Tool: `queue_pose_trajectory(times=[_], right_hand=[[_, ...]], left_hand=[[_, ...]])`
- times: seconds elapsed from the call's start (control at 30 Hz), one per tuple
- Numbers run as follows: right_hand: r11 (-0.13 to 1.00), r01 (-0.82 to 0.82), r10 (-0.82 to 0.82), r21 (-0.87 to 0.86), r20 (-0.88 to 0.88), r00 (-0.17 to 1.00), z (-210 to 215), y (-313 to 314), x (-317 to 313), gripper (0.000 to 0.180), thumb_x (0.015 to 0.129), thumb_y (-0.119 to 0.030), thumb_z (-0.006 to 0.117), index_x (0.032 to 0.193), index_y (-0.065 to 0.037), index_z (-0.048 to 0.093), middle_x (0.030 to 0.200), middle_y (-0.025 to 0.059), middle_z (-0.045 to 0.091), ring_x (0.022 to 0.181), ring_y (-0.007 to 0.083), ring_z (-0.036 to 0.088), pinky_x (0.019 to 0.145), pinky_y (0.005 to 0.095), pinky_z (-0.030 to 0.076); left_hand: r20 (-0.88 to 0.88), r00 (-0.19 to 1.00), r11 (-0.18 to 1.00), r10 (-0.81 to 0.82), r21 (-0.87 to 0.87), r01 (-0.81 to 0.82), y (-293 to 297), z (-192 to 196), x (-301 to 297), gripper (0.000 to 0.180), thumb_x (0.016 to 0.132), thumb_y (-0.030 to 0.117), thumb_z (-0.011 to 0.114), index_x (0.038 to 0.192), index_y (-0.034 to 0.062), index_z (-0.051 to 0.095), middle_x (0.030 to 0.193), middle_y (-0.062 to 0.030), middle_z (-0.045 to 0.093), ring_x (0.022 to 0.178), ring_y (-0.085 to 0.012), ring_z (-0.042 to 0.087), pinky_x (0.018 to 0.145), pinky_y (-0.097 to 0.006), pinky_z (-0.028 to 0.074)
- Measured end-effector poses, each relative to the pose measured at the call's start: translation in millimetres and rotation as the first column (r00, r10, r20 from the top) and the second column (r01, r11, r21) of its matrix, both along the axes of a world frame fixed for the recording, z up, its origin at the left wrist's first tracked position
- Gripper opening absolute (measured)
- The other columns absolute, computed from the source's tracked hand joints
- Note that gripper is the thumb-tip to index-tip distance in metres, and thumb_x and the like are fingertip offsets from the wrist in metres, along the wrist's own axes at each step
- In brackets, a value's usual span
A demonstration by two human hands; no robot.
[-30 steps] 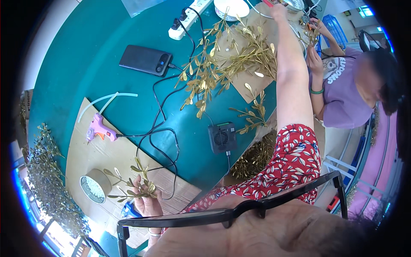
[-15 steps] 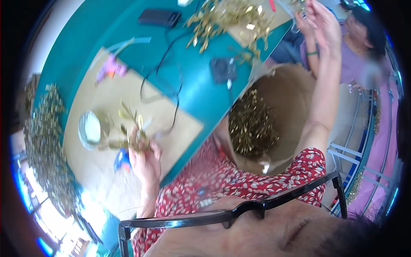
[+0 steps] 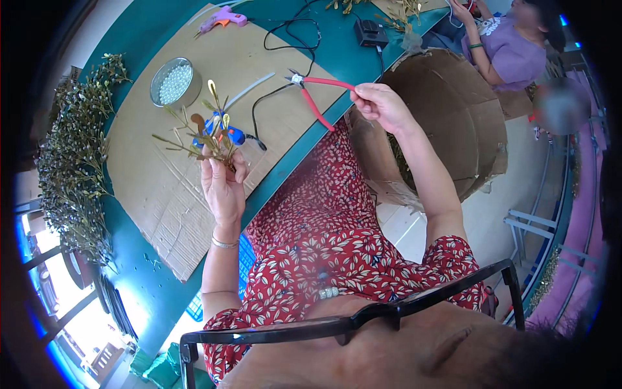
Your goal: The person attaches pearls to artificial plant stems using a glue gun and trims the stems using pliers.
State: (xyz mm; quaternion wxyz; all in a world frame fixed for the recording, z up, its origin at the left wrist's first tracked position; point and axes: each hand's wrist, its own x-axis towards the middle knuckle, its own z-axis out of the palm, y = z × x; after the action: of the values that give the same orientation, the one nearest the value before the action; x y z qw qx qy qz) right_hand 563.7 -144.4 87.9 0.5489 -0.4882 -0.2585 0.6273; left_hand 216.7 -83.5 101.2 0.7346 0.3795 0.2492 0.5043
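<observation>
My left hand [image 3: 225, 188] is closed round the lower stems of a small artificial sprig [image 3: 216, 141] with gold and brownish-green leaves, held above a cardboard sheet [image 3: 162, 214]. Just behind the sprig, and partly hidden by it, lies a blue glue gun [image 3: 236, 135] with a black cord. At the table's near edge, my right hand [image 3: 383, 109] pinches the end of one red handle of a pair of cutting pliers [image 3: 327, 82]. The pliers' handles are spread, and their jaws point left toward the sprig.
A round container [image 3: 156, 97] of pale beads [image 3: 176, 83] and a pink glue gun [image 3: 222, 19] stand on the cardboard. Piled leafy sprigs [image 3: 71, 162] line the left side. A large cardboard bin [image 3: 447, 110] stands right of the table. Another person [image 3: 512, 48] sits beyond it.
My right hand has come down and left from the upper right and now has the pliers. The left hand still holds the sprig. The whole view has shifted.
</observation>
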Motion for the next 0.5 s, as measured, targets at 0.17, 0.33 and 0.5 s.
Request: queue_pose_trajectory(times=[0.17, 0.33, 0.5], right_hand=[[0.969, 0.125, -0.232, 0.211, 0.956, 0.181, -44.4, 22.3, -55.7, 0.029, 0.088, -0.025, 0.057, 0.1, 0.002, 0.061, 0.092, 0.0101, 0.061, 0.085, 0.022, 0.056, 0.074, 0.0336, 0.045], [0.998, -0.009, -0.057, 0.058, 0.935, -0.35, -36.8, 51.9, -133.5, 0.078, 0.074, -0.045, 0.069, 0.13, 0.001, 0.04, 0.13, 0.0208, 0.045, 0.118, 0.0363, 0.044, 0.09, 0.0517, 0.039], [0.997, -0.014, 0.073, -0.075, 0.988, -0.136, -19.7, 47.3, -133.1, 0.073, 0.07, -0.041, 0.069, 0.124, 0.001, 0.047, 0.126, 0.0218, 0.048, 0.116, 0.0373, 0.045, 0.092, 0.0483, 0.041]], left_hand=[[0.029, 1.0, 1.0, -0.011, -0.003, 0.011, 11.5, -22.5, -36.2, 0.037, 0.1, 0.024, 0.039, 0.135, 0.0091, 0.04, 0.092, -0.008, 0.056, 0.061, -0.0096, 0.04, 0.058, -0.022, 0.035], [0.054, 0.998, 1.0, 0.013, -0.002, -0.013, 21.1, -26.2, -43.3, 0.035, 0.101, 0.021, 0.039, 0.134, 0.0086, 0.041, 0.091, -0.008, 0.057, 0.062, -0.0096, 0.041, 0.058, -0.022, 0.035], [0.205, 0.972, 0.971, -0.118, -0.181, 0.156, 30.8, -9.1, -54.3, 0.033, 0.101, 0.021, 0.038, 0.131, 0.0084, 0.044, 0.091, -0.0079, 0.057, 0.064, -0.0097, 0.041, 0.056, -0.021, 0.033]])
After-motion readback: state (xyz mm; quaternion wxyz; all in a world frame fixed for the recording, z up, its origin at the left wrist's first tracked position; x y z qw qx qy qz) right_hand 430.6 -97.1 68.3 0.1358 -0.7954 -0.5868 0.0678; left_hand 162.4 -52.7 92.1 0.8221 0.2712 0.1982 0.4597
